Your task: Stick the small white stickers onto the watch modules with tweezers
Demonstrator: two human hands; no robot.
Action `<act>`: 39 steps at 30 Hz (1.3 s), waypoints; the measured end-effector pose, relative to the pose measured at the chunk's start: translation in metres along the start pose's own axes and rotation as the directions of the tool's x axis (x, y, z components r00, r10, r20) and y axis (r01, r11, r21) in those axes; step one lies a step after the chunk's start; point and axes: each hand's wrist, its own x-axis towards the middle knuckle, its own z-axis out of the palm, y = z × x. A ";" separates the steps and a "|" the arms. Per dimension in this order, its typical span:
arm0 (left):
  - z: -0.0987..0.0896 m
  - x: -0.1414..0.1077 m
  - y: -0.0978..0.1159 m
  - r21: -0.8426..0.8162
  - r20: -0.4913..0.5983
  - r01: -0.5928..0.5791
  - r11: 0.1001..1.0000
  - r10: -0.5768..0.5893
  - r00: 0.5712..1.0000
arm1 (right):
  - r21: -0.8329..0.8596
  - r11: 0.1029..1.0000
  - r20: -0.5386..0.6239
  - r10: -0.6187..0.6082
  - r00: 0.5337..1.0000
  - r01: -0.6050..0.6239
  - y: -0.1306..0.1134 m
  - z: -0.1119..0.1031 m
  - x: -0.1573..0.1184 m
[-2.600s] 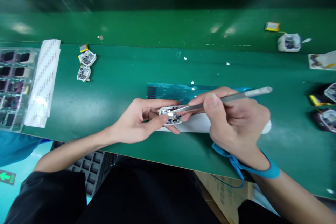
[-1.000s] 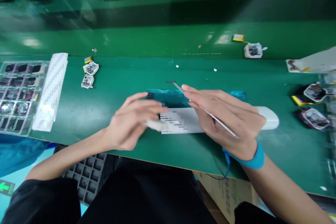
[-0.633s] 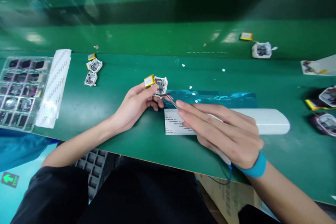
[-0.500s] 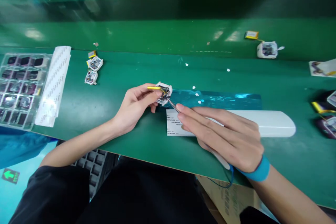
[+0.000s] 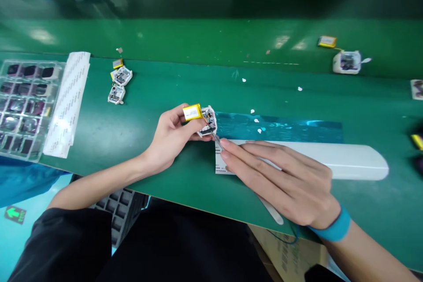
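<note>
My left hand (image 5: 172,136) pinches a small white device housing (image 5: 213,116), open-faced with a circuit board and thin wires inside. A yellow-edged battery (image 5: 192,112) rises from it above my thumb, its pale label facing up. Between the fingers of my right hand (image 5: 284,180) are slim metal tweezers (image 5: 216,138), whose tip reaches the lower inside of the housing. Their flat back end shows below my palm. A blue band circles my right wrist. Beneath the right hand lies a printed white liner strip (image 5: 222,168), partly covered by my fingers.
Blue film (image 5: 297,128) and a long white panel (image 5: 357,161) lie on the green bench. At left are open housings (image 5: 122,76), printed strips (image 5: 68,105) and a clear compartment tray (image 5: 41,144). Another housing (image 5: 346,62) with its battery sits back right. White dots (image 5: 252,111) are scattered about.
The battery has turned from edge-on to show its labelled face, and the housing has tilted in my left hand. My tweezers stay at its inside. The view has shifted slightly.
</note>
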 end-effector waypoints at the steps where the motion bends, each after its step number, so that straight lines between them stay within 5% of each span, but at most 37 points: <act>1: 0.000 0.000 0.000 0.008 -0.001 0.003 1.000 -0.003 1.000 | 0.006 1.000 -0.003 -0.003 1.000 0.003 0.000 0.001 -0.002; 11: 0.002 -0.003 0.001 0.132 -0.011 -0.050 0.990 0.052 0.999 | 0.014 1.000 0.103 -0.015 0.995 0.013 -0.001 -0.011 0.009; 20: 0.001 -0.005 0.000 0.222 -0.005 -0.110 0.969 0.114 0.993 | 0.113 0.988 0.042 0.098 0.994 -0.102 -0.005 -0.007 0.005; 24: 0.000 -0.004 -0.001 0.208 -0.005 -0.105 0.973 0.108 0.994 | 0.112 0.978 0.080 0.169 0.982 -0.178 -0.004 -0.010 0.005; 34: -0.007 0.003 0.001 0.155 0.050 -0.003 0.988 -0.005 0.999 | 0.048 0.988 0.027 0.149 0.989 -0.150 -0.003 -0.016 0.006; 36: -0.010 0.008 -0.002 0.215 0.029 -0.034 0.976 0.028 0.999 | 0.034 0.989 0.015 0.144 0.989 -0.145 -0.003 -0.015 0.005; 39: -0.021 0.031 -0.004 0.368 0.009 -0.230 0.901 0.243 0.970 | 0.019 0.989 -0.003 0.145 0.989 -0.145 -0.002 -0.013 0.004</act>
